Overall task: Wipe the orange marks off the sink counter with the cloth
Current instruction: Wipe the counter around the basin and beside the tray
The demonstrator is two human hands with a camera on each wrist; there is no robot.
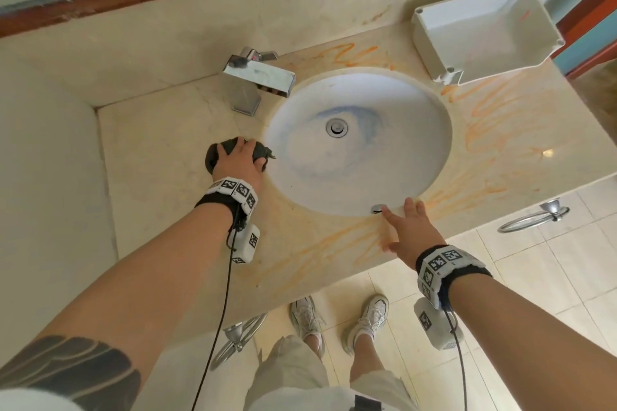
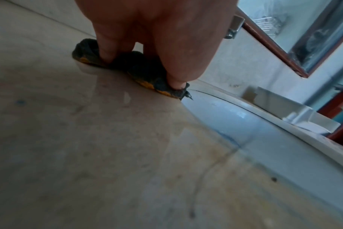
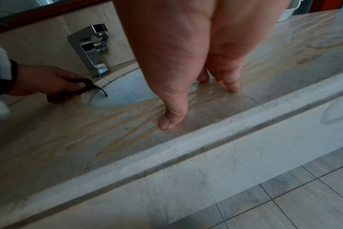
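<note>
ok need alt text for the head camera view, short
Seen from above, a person's left hand presses a dark cloth on a beige sink counter left of the white basin, while the right hand rests open at the counter's front. Orange marks streak the counter's front, right and back.

- Legible text, labels, brands, numbers: none in any view.
- Wristbands [image 1: 233,190]: black-and-white square code markers only, no readable characters.
- White box [image 1: 484,30]: faint red mark, illegible.

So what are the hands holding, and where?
The left hand grips the bunched dark cloth from above. The right hand holds nothing; it rests on the counter.
</note>
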